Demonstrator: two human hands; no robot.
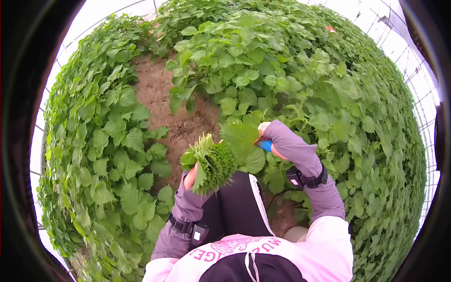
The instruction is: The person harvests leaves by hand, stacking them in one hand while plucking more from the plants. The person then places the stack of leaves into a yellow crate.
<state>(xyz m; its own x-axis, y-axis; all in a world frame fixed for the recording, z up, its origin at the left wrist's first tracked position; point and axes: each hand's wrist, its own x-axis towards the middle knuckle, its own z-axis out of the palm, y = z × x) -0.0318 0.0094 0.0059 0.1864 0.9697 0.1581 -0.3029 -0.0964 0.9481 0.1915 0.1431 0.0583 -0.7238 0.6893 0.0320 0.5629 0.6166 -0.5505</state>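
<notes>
My left hand point(190, 177) grips a thick stack of picked green leaves point(211, 162), fanned with their toothed edges up. My right hand point(268, 136) reaches forward into the plants and holds a small blue tool point(265, 144) against the stem of a broad serrated leaf point(240, 136) still on the plant. The two hands are a short way apart, with the stack just left of that leaf. Purple sleeves cover both arms, and each wrist carries a black band with a small device point(295, 177).
Dense rows of green leafy plants point(329, 94) stand to the right and left point(98, 141). A bare brown soil path point(174, 117) runs between them ahead. Greenhouse framing point(404, 42) and bright covering arch overhead.
</notes>
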